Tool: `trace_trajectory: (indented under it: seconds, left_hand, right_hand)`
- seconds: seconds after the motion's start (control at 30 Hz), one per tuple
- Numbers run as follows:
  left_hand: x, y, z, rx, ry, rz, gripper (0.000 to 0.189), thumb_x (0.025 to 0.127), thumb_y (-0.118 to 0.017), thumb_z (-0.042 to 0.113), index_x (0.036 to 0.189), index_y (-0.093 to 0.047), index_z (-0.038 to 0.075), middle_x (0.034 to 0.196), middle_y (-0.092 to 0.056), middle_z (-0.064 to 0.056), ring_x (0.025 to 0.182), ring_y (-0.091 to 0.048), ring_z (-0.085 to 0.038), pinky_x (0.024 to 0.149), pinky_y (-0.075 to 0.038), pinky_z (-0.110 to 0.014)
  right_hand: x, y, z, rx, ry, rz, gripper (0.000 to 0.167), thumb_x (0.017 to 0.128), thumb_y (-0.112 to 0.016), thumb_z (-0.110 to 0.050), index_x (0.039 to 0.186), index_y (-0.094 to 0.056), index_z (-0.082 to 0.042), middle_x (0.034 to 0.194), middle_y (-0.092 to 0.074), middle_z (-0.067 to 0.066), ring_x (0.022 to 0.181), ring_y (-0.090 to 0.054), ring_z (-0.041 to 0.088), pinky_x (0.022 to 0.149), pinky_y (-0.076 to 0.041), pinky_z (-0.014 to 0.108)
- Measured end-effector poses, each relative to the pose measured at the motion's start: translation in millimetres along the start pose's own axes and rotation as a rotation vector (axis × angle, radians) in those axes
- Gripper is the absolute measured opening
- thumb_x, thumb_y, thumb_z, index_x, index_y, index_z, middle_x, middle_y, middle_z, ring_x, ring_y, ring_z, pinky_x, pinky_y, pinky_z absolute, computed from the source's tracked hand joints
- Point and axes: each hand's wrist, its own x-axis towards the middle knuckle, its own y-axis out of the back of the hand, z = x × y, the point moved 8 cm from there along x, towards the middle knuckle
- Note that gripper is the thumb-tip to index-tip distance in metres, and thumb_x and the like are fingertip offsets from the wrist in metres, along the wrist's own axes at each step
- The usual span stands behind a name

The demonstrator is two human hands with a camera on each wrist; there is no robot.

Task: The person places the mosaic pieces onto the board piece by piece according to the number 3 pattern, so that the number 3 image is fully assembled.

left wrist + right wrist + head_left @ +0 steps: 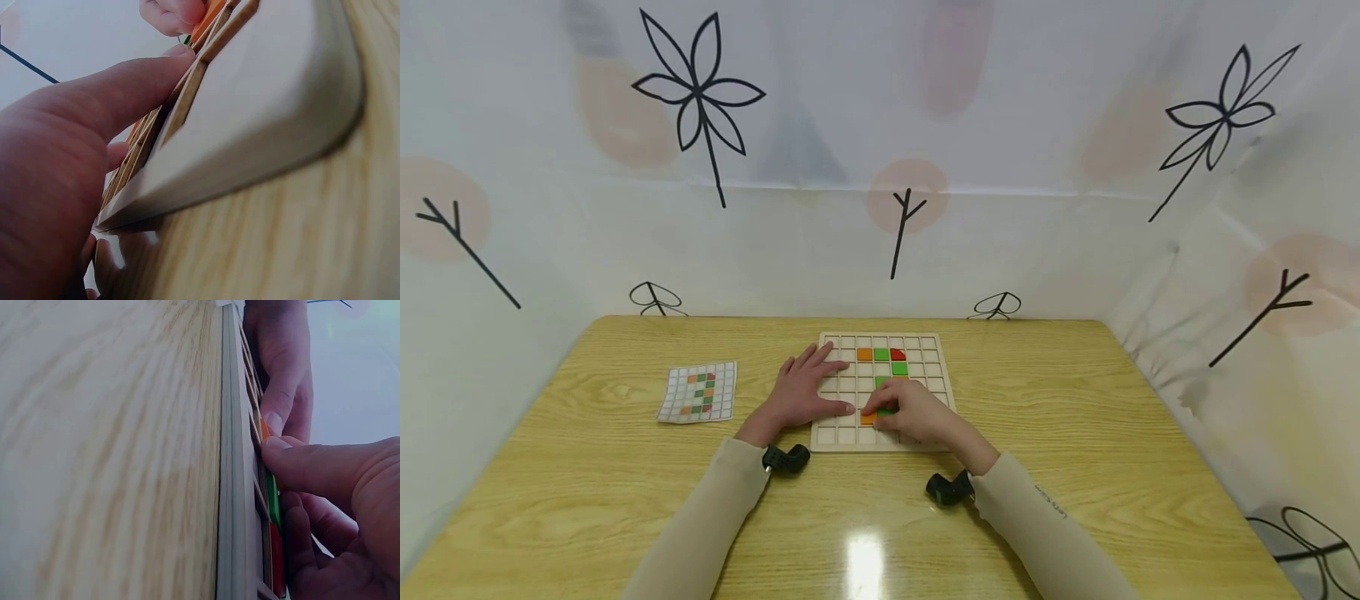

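A wooden grid board [842, 436] lies on the table with coloured tiles in its squares. My left hand [801, 390] rests spread over the board's left side, its thumb on the grid. My right hand [917, 412] pinches an orange tile [868, 418] at a square in the lower part of the grid. In the left wrist view this orange tile [209, 17] stands tilted at the fingertips. Right beside it are a green tile [273, 499] and a red tile [277, 559]. Along the upper row sit an orange tile [865, 354], a green tile [882, 354] and a red rounded tile [897, 354]. My right hand hides some middle squares.
A paper card [724, 392] printed with a coloured grid pattern lies left of the board. The wooden table [1037, 383] reaches back to a patterned cloth [775, 250]. Dark wrist cameras [950, 489] sit at both sleeves, close above the table.
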Motion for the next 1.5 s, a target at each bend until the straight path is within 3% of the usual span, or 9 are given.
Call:
trace_trajectory:
  seconds: [0.43, 0.9, 1.5]
  left_hand:
    - [0.1, 0.2, 0.4, -0.005, -0.008, 0.005, 0.074, 0.085, -0.073, 0.055, 0.146, -0.052, 0.019, 0.165, -0.018, -0.011, 0.151, -0.008, -0.035, 0.115, -0.006, -0.063]
    - [-0.4, 1.4, 2.0, -0.005, -0.009, 0.005, 0.072, 0.086, -0.073, 0.053, 0.146, -0.052, 0.018, 0.164, -0.019, -0.011, 0.151, -0.009, -0.036, 0.115, -0.007, -0.063]
    - [-0.1, 1.9, 2.1, -0.002, -0.012, 0.011, 0.072, 0.086, -0.073, 0.053, 0.145, -0.053, 0.018, 0.164, -0.02, -0.012, 0.151, -0.01, -0.036, 0.115, -0.008, -0.064]
  right_hand:
    - [2.7, -0.9, -1.6, 0.005, 0.007, -0.009, 0.016, 0.088, -0.076, -0.006, 0.099, -0.079, -0.018, 0.102, -0.063, -0.011, 0.102, -0.057, 0.015, 0.089, -0.046, 0.038]
    - [4.3, -1.8, 0.5, 0.01, -0.035, -0.004, 0.018, 0.087, -0.077, -0.006, 0.099, -0.08, -0.02, 0.104, -0.061, -0.008, 0.099, -0.054, 0.014, 0.086, -0.045, 0.035]
    - [3.2, -1.4, -0.2, 0.026, -0.015, 0.002, 0.015, 0.087, -0.078, -0.007, 0.096, -0.081, -0.019, 0.1, -0.063, -0.009, 0.097, -0.055, 0.014, 0.084, -0.045, 0.034]
